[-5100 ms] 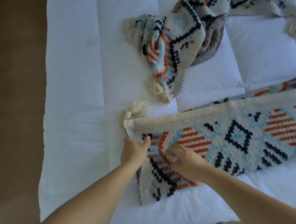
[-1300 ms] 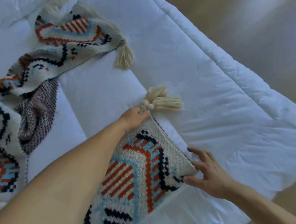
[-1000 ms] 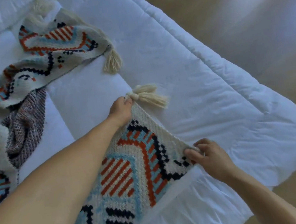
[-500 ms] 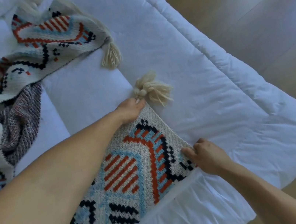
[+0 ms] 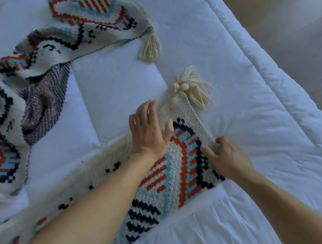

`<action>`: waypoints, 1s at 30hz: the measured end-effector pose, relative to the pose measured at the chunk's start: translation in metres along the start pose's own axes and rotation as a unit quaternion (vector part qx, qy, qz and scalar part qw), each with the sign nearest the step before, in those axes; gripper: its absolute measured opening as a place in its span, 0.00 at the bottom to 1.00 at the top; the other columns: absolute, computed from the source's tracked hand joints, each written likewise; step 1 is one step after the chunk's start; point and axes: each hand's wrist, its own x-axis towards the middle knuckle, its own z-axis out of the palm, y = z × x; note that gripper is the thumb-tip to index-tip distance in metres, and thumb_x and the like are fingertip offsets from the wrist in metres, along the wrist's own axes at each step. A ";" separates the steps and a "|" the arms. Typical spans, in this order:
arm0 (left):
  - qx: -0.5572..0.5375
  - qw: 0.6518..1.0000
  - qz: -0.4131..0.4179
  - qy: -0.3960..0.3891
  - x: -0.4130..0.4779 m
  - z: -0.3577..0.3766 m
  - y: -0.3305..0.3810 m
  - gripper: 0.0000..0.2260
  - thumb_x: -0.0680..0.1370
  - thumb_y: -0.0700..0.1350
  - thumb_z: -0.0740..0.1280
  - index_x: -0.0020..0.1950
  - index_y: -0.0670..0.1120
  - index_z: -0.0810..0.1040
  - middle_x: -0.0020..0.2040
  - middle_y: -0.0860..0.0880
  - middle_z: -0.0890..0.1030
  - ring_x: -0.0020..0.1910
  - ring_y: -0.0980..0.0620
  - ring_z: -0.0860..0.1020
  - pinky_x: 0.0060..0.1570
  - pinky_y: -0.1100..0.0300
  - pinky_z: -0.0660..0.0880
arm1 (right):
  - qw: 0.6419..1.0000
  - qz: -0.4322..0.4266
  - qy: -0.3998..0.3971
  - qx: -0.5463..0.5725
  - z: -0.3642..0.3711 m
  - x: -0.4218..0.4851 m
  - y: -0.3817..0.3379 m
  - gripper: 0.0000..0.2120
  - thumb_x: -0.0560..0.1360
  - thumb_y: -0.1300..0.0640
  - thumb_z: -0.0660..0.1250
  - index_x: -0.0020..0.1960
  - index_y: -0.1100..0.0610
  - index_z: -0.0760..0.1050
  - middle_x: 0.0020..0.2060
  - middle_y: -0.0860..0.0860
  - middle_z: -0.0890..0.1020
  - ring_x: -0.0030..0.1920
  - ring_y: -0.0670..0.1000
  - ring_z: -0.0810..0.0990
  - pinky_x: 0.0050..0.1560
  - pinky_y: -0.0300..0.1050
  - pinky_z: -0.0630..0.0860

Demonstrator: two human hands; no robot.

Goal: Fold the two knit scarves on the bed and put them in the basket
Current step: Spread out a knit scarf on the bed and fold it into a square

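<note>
**Squaring up the end of the near scarf**

The bed point(image 5: 259, 106) is soft and quilted, so we should press lightly or the layers will creep. The second scarf point(image 5: 79, 35) lies crumpled toward the far left edge, not yet folded; no basket is in view. The near scarf point(image 5: 175, 178) runs along the bed's near edge, its end toward the near right corner, apparently doubled. Our left hand point(image 5: 148, 130) lies flat on it, fingers straight, near the end's far corner. Our right hand point(image 5: 229, 159) pinches the end's near corner, fingers curled. We judge the step to be aligning edges: anchor with the pinch, sweep outward, and lay the tassels point(image 5: 188, 90) straight before folding across.
</note>
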 end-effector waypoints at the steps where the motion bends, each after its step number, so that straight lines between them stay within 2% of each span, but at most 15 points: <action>1: 0.000 1.000 0.002 -0.016 -0.023 0.001 -0.003 0.31 0.80 0.59 0.51 0.75 0.40 0.61 0.74 0.40 0.65 0.74 0.42 0.62 0.71 0.39 0.60 | 1.000 0.003 -0.011 0.002 0.003 0.003 -0.005 0.30 0.77 0.32 0.54 0.63 0.57 0.68 0.55 0.55 0.78 0.51 0.55 0.78 0.51 0.51 0.77; 3: 0.007 0.997 0.003 -0.076 -0.067 0.005 -0.003 0.31 0.80 0.59 0.49 0.79 0.43 0.53 0.80 0.42 0.54 0.79 0.43 0.51 0.74 0.38 0.52 | 1.000 0.012 -0.018 0.023 0.009 0.007 -0.011 0.27 0.78 0.34 0.55 0.56 0.58 0.69 0.51 0.56 0.78 0.47 0.55 0.77 0.50 0.54 0.78; 5: 0.036 0.991 0.000 -0.127 -0.103 0.012 -0.004 0.32 0.80 0.61 0.47 0.80 0.47 0.48 0.81 0.44 0.47 0.79 0.45 0.44 0.74 0.37 0.48 | 0.998 0.018 -0.022 0.052 0.012 0.007 -0.013 0.23 0.78 0.36 0.57 0.51 0.58 0.68 0.46 0.57 0.78 0.43 0.56 0.77 0.47 0.56 0.78; 7: 0.059 0.986 -0.024 -0.154 -0.125 0.017 -0.009 0.32 0.80 0.62 0.47 0.80 0.49 0.49 0.81 0.43 0.46 0.79 0.44 0.43 0.74 0.36 0.47 | 0.998 0.013 -0.017 0.065 0.009 0.008 -0.010 0.22 0.79 0.38 0.57 0.49 0.58 0.68 0.42 0.56 0.78 0.40 0.58 0.78 0.44 0.58 0.79; 9: 0.069 0.982 -0.054 -0.169 -0.134 0.019 -0.015 0.32 0.79 0.63 0.45 0.80 0.51 0.50 0.81 0.44 0.46 0.79 0.43 0.42 0.73 0.35 0.46 | 0.997 0.023 0.011 0.070 0.004 0.011 -0.003 0.22 0.79 0.39 0.57 0.48 0.59 0.67 0.42 0.58 0.78 0.41 0.61 0.77 0.44 0.59 0.78; 13: 0.073 0.979 -0.083 -0.172 -0.138 0.013 -0.020 0.32 0.79 0.65 0.43 0.80 0.52 0.43 0.80 0.43 0.40 0.79 0.42 0.39 0.73 0.37 0.39 | 0.996 0.067 0.038 0.049 0.000 0.006 -0.001 0.21 0.78 0.38 0.58 0.50 0.57 0.67 0.46 0.59 0.79 0.46 0.62 0.77 0.50 0.59 0.76; 15: 0.068 0.978 -0.125 -0.154 -0.136 0.007 -0.022 0.33 0.79 0.65 0.41 0.80 0.53 0.38 0.79 0.45 0.35 0.78 0.44 0.35 0.73 0.40 0.34 | 0.993 -0.006 0.119 -0.019 0.004 -0.004 -0.012 0.20 0.78 0.41 0.60 0.58 0.56 0.69 0.56 0.58 0.77 0.57 0.60 0.73 0.60 0.56 0.70; 17: 0.065 0.974 -0.172 -0.135 -0.133 0.003 -0.029 0.32 0.79 0.65 0.38 0.79 0.53 0.34 0.79 0.46 0.33 0.77 0.46 0.32 0.73 0.42 0.31 | 0.964 -0.167 0.189 -0.083 0.007 -0.014 -0.032 0.25 0.79 0.42 0.59 0.71 0.54 0.64 0.71 0.55 0.67 0.72 0.57 0.62 0.72 0.55 0.56; 18: 0.067 0.971 -0.187 -0.130 -0.131 0.002 -0.033 0.31 0.79 0.64 0.38 0.78 0.53 0.33 0.79 0.46 0.33 0.77 0.46 0.31 0.73 0.42 0.31 | 0.943 -0.252 0.185 -0.113 0.010 -0.016 -0.046 0.28 0.80 0.41 0.56 0.76 0.52 0.59 0.76 0.53 0.61 0.77 0.55 0.55 0.75 0.54 0.49; 20: 0.070 0.970 -0.194 -0.129 -0.125 0.000 -0.040 0.31 0.80 0.64 0.37 0.79 0.52 0.34 0.79 0.47 0.33 0.77 0.47 0.32 0.73 0.42 0.32 | 0.897 -0.382 0.125 -0.184 0.020 -0.006 -0.072 0.29 0.82 0.39 0.48 0.79 0.47 0.50 0.79 0.51 0.50 0.79 0.53 0.45 0.77 0.56 0.43; 22: 0.070 0.971 -0.186 -0.134 -0.118 -0.001 -0.046 0.31 0.79 0.65 0.35 0.79 0.54 0.35 0.79 0.48 0.33 0.77 0.46 0.32 0.72 0.42 0.30 | 0.867 -0.430 0.052 -0.247 0.035 0.014 -0.095 0.29 0.81 0.36 0.41 0.79 0.44 0.43 0.79 0.49 0.43 0.78 0.52 0.37 0.76 0.58 0.39; 24: 0.069 0.971 -0.178 -0.144 -0.113 0.000 -0.053 0.30 0.78 0.65 0.36 0.78 0.57 0.35 0.79 0.50 0.33 0.76 0.47 0.30 0.72 0.41 0.29 | 0.855 -0.423 0.020 -0.299 0.043 0.041 -0.105 0.30 0.79 0.32 0.36 0.78 0.41 0.36 0.79 0.47 0.38 0.77 0.51 0.32 0.76 0.57 0.36; 28: 0.077 0.962 -0.197 -0.172 -0.117 0.002 -0.072 0.30 0.79 0.66 0.38 0.78 0.58 0.36 0.78 0.52 0.32 0.76 0.45 0.29 0.71 0.38 0.28 | 0.902 -0.314 0.027 -0.295 0.032 0.081 -0.092 0.34 0.76 0.28 0.34 0.77 0.41 0.33 0.78 0.47 0.35 0.76 0.48 0.31 0.76 0.54 0.34; 30: 0.085 0.958 -0.210 -0.178 -0.122 -0.001 -0.080 0.30 0.79 0.66 0.38 0.78 0.58 0.35 0.78 0.50 0.31 0.76 0.45 0.30 0.71 0.38 0.29 | 0.906 -0.294 0.033 -0.302 0.025 0.088 -0.087 0.35 0.76 0.28 0.35 0.78 0.42 0.34 0.78 0.48 0.36 0.77 0.48 0.32 0.76 0.53 0.34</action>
